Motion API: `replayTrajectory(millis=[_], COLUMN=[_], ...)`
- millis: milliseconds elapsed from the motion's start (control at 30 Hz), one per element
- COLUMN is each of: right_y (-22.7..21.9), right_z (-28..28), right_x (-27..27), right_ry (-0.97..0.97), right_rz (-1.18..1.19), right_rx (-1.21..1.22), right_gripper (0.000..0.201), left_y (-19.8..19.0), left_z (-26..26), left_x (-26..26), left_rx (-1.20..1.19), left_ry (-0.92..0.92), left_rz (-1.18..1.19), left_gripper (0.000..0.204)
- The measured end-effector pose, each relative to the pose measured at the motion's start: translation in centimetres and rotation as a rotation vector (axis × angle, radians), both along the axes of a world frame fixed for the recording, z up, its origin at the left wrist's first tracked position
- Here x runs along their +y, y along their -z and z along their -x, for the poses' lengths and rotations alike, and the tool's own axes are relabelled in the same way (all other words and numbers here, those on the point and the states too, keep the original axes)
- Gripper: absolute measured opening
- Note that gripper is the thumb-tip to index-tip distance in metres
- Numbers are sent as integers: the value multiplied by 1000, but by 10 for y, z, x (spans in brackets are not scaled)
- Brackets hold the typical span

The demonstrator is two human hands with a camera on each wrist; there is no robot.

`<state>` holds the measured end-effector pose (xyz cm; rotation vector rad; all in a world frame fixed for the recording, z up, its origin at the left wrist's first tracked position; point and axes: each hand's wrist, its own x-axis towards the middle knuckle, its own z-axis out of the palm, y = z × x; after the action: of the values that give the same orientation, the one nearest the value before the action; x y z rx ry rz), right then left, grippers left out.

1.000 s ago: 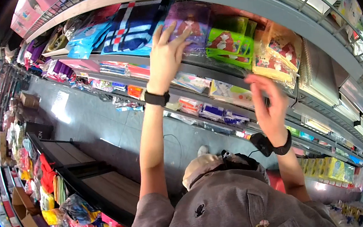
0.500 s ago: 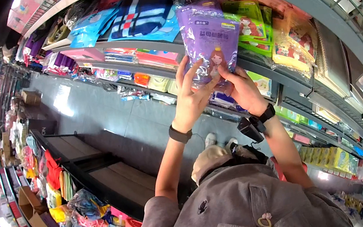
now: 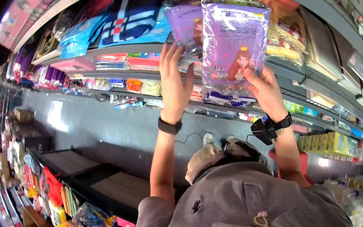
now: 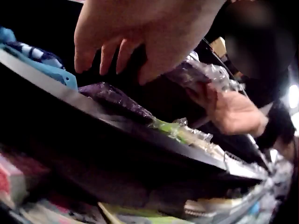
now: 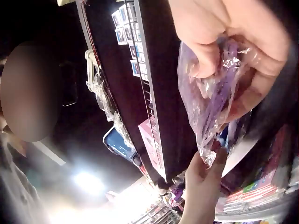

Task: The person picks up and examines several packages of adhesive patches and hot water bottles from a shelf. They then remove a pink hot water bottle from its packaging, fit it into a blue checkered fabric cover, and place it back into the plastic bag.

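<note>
One purple packet [image 3: 233, 43], pinched at its bottom edge by the right hand [image 3: 266, 92], seems light, soft and slippery; the left hand [image 3: 175, 84] has spread fingers.

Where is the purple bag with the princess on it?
In the head view, the purple bag is held up by the right hand in front of the shelf, right of the open left hand.

Purple plastic packet [image 3: 232, 41] (crowned cartoon girl printed), upright, held up before shelf.
</note>
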<state>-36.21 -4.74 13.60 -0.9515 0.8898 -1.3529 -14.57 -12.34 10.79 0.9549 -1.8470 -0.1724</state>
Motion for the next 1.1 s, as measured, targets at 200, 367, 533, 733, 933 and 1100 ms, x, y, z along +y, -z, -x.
replayTrajectory(millis=[200, 367, 533, 733, 933, 1100], right_y=[-7, -4, -12, -12, -4, -13], right_z=[7, 12, 4, 5, 17, 25], right_x=[28, 47, 53, 59, 52, 54], right_ry=[110, 158, 196, 180, 83, -32], right_rz=[84, 128, 169, 141, 65, 104], right_rx=[44, 161, 114, 95, 72, 167], right_gripper=[26, 25, 23, 25, 29, 38], left_y=[-9, -19, -19, -45, -46, -46], left_z=[12, 0, 2, 31, 43, 50], left_x=[-53, -77, -91, -7, 53, 57], left_rx=[-251, -250, -265, 141, 519, 650], left_ry=[127, 160, 76, 383, 722, 810], left_rz=[120, 174, 239, -91, -789, -822], left_gripper=[41, 35, 34, 22, 42, 44])
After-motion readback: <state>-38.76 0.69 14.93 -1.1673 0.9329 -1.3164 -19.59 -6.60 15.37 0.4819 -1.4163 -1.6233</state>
